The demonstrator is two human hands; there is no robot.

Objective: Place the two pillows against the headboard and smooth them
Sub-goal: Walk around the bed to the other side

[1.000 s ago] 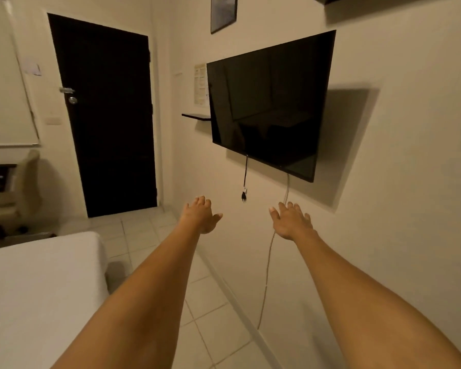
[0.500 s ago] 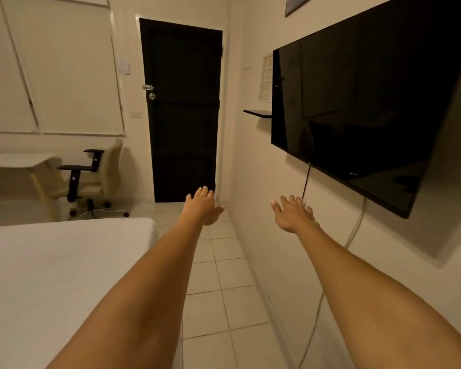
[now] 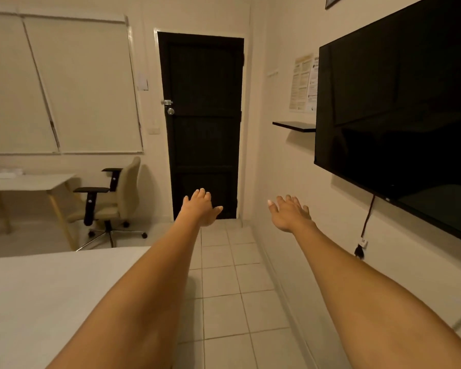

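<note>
Both my arms stretch straight out in front of me above the tiled floor. My left hand [image 3: 201, 207] is open, fingers apart, holding nothing. My right hand [image 3: 290, 213] is open too, palm down and empty. A corner of the bed [image 3: 45, 296] with a plain white sheet fills the lower left, under my left forearm. No pillow and no headboard is in view.
A dark door [image 3: 204, 126] stands straight ahead. A black television [image 3: 399, 115] hangs on the right wall with a cable and plug [image 3: 361, 247] below it and a small shelf [image 3: 294, 126] beside it. A desk [image 3: 24, 179] and office chair [image 3: 112, 198] stand at the left under window blinds.
My view has swung left from the television wall toward the door, bringing the desk, chair and more of the bed into sight. Both hands stay stretched out and open.
</note>
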